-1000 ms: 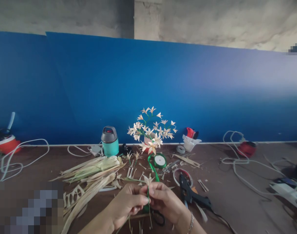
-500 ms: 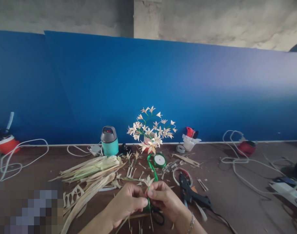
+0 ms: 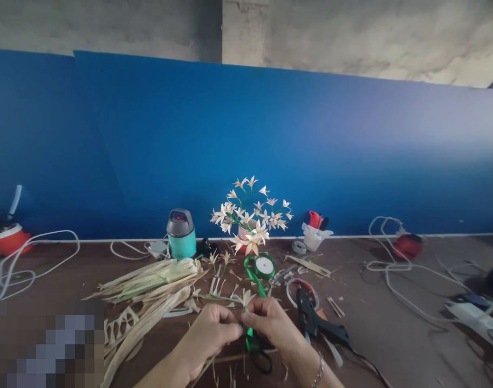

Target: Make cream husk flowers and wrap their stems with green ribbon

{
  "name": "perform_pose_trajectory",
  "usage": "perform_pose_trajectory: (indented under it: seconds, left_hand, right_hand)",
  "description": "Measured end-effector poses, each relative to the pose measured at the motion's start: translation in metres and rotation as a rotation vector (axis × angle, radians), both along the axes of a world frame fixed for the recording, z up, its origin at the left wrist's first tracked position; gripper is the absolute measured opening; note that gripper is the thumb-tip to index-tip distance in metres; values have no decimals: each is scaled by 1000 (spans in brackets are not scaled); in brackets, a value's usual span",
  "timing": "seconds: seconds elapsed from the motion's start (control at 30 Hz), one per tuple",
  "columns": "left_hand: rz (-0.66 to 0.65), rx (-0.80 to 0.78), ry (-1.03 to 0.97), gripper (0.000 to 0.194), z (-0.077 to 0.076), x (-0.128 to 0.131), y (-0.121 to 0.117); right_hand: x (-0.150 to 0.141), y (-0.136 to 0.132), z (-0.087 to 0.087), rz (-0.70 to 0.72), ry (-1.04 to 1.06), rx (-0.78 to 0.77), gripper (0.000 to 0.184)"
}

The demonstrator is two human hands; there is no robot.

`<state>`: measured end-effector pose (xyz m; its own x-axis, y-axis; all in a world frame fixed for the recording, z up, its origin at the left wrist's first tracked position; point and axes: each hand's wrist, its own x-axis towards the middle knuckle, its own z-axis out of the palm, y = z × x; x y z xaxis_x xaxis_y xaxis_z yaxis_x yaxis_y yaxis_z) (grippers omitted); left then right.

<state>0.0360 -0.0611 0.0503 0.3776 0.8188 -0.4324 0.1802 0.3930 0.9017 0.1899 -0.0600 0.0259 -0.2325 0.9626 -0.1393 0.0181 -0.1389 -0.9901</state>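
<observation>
Brown floor; flower stem (image 3: 245,302) between both hands

Single head-worn view, facing forward and slightly down across tabletop (image 3: 392,334) toward blue wall (image 3: 271,145); hands close at bottom edge.

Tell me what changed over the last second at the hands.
Both hands shifted slightly away from the camera: left hand and right hand keep pinching the small flower, and more green ribbon now shows below the fingers. Glue gun, bouquet and ribbon spool stayed put.
</observation>
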Motion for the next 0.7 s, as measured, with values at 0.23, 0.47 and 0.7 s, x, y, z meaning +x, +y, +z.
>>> perform_pose_trajectory:
  seconds: [0.23, 0.47, 0.7]
  left_hand:
    - [28, 105, 95, 21, -5, -1, 0]
    - [91, 245, 251, 12, -3, -2, -3]
    - [38, 354, 234, 19, -3, 3, -2]
  right_hand:
    - [1, -1, -1, -11, -65, 6, 38]
    - [0, 1, -2, 3, -1, -6, 41]
    - [-5, 3, -2, -51, 50, -32, 45]
